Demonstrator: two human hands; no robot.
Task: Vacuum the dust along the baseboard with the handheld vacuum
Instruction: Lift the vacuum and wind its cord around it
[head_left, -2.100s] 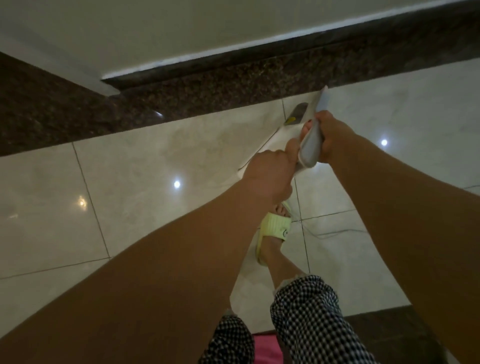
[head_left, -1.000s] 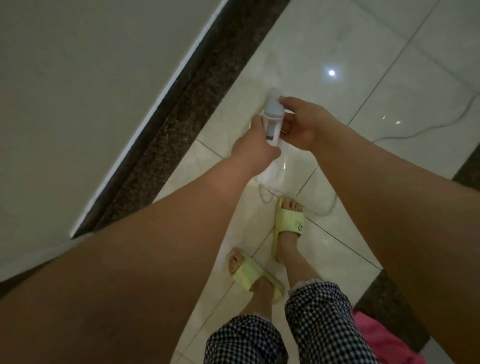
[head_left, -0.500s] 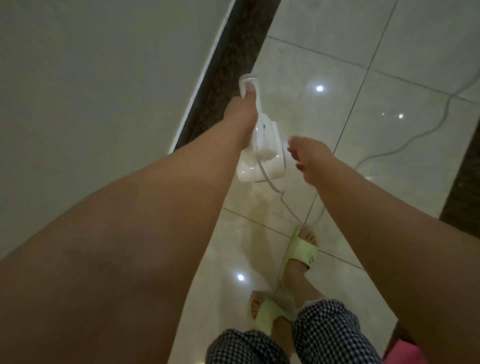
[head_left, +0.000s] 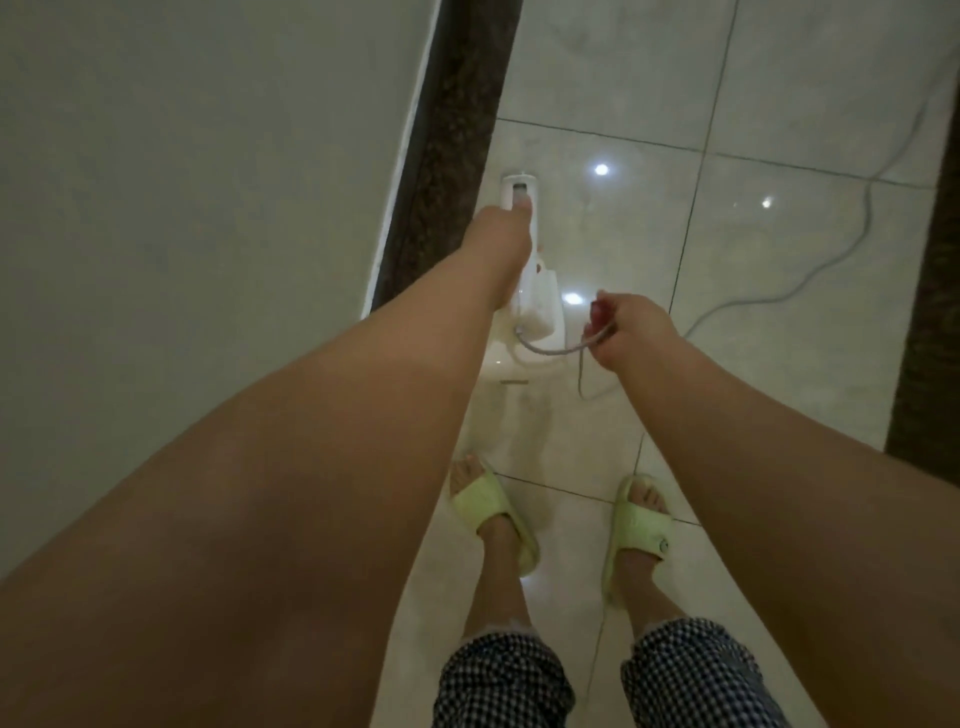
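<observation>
- Vacuum first: we hold the white plastic handheld vacuum (head_left: 535, 312) above the pale glossy floor tiles (head_left: 779, 104), its body just beside the dark speckled stone baseboard (head_left: 452, 130) that runs along the foot of the plain grey wall (head_left: 182, 182).
- Our left hand (head_left: 501, 234) grips the vacuum's long handle, fingers wrapped round it and the thumb laid along the top near the switch end.
- Our right hand (head_left: 621, 332) pinches the thin grey power cord (head_left: 550, 351) close to where it leaves the vacuum's body, fingers curled round it, lifting the slack off to the side.
- Beyond that hand the cord trails away across the tiles toward the far right, lying loose on the floor.
- Our feet in pale green slide sandals (head_left: 493, 512) stand on the tiles below, well back from the vacuum, with checked trouser hems (head_left: 498, 680) above them.
- We judge the task to be at its start or early in it: the tool is in hand and lined up by the baseboard, but we cannot tell whether the nozzle touches the floor, nor whether any stretch is already clean, since no dust shows in this dim light.
- What is left, as we judge it, is the pass along the baseboard's length, with the cord kept out of the path.
</observation>
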